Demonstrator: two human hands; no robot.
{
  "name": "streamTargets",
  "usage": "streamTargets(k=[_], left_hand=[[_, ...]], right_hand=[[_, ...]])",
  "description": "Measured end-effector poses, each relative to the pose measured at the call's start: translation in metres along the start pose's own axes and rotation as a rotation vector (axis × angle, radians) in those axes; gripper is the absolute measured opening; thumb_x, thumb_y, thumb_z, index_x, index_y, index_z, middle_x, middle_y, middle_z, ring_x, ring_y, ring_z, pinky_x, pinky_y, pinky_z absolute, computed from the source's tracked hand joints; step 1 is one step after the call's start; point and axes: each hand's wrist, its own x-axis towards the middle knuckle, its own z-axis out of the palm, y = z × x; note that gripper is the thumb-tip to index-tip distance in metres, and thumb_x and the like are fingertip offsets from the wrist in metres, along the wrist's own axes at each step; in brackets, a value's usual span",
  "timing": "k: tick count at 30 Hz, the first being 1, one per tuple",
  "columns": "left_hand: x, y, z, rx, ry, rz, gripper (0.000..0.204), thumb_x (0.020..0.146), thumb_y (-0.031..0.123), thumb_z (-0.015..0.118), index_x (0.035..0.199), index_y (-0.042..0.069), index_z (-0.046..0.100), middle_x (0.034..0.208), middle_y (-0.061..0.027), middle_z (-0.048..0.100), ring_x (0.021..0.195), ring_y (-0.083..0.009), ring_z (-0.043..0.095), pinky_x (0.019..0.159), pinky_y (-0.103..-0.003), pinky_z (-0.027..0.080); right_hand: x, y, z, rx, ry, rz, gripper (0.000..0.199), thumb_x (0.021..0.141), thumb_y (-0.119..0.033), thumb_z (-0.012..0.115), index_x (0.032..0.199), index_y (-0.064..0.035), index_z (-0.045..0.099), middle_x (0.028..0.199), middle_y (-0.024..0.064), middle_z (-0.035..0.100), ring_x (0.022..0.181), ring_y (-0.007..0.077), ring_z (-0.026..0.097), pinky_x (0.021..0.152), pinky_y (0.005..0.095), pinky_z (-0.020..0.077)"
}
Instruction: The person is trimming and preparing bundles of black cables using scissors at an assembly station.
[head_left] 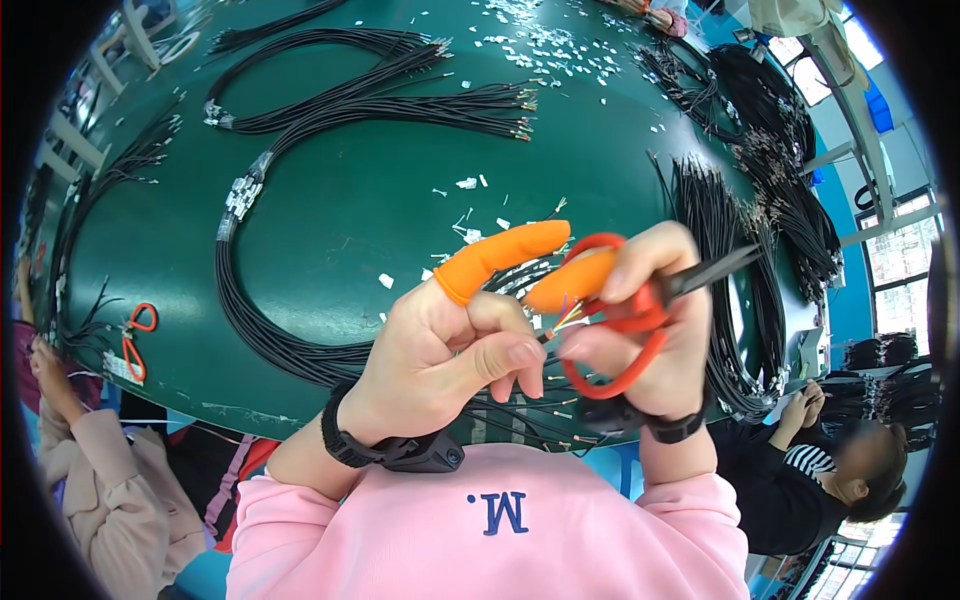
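Clearly, the cable end (547,336) sits between the two hands, above the near part of the desk (340,210), its fanned coloured wires (572,318) slanting up and rightward, away from the left thumb. The left hand (425,350) seems to pinch the dark jacket between thumb and curled fingers, its covered forefinger stretched out above. Nearer the wire tips is the right hand (660,355): thumb below, orange-covered forefinger above, though blur hides whether they touch. Its other fingers curl around red-handled scissors (652,305), whose blades point up and right, away from the wires. Beyond, a black cable bundle (290,335) curves along the left, with white scraps (540,45) at the far side.
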Motion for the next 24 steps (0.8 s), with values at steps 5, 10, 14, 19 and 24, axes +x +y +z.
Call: streamTargets(k=[5,10,14,19,24], left_hand=[[-0.002,0.002,0.003,0.018,0.019,0.043,0.052,0.079,0.005,0.063,0.126,-0.001,0.041,0.077,-0.0036,0.059,0.060,-0.0066,0.053,0.054,-0.017,0.042],[-0.001,0.012,0.003,0.584,0.233,0.487,0.041,0.064,0.012,0.078,0.100,0.005,0.061,0.084,-0.0045,0.055,0.062,-0.0088,0.053,0.048,-0.018,0.040],[0.001,0.014,0.012,0.685,0.260,0.490,0.028,0.063,0.014,0.078,0.086,0.004,0.065,0.075,-0.0021,0.055,0.056,-0.0101,0.050,0.044,-0.019,0.037],[-0.002,0.013,0.006,0.684,0.245,0.549,0.019,0.067,0.009,0.075,0.082,0.002,0.066,0.071,-0.0017,0.057,0.055,-0.0085,0.050,0.046,-0.021,0.038],[-0.012,0.017,0.002,0.604,0.179,0.308,0.014,0.071,-0.003,0.066,0.083,-0.003,0.058,0.085,-0.0084,0.055,0.073,-0.0126,0.055,0.065,-0.023,0.045]], right_hand=[[-0.008,0.010,0.008,0.197,0.036,0.012,0.038,0.068,0.007,0.071,0.090,-0.0043,0.042,0.086,0.0084,0.054,0.078,0.0158,0.061,0.066,0.0238,0.0499],[-0.010,0.011,0.014,-0.010,0.087,-0.103,0.044,0.067,0.006,0.073,0.091,-0.0055,0.037,0.085,0.0102,0.054,0.080,0.0190,0.063,0.065,0.0267,0.0517],[-0.014,0.011,0.017,-0.176,0.141,-0.150,0.042,0.066,0.005,0.074,0.089,-0.0054,0.040,0.081,0.0059,0.051,0.073,0.0161,0.061,0.063,0.0234,0.0494],[-0.013,0.007,0.018,-0.210,0.160,-0.200,0.042,0.065,0.003,0.076,0.088,-0.0057,0.042,0.078,0.0061,0.054,0.069,0.0143,0.060,0.060,0.0226,0.0481],[-0.006,0.002,0.018,-0.149,0.153,-0.208,0.034,0.062,0.001,0.078,0.071,-0.0073,0.046,0.071,0.0113,0.062,0.065,0.0176,0.059,0.058,0.0240,0.0468]])
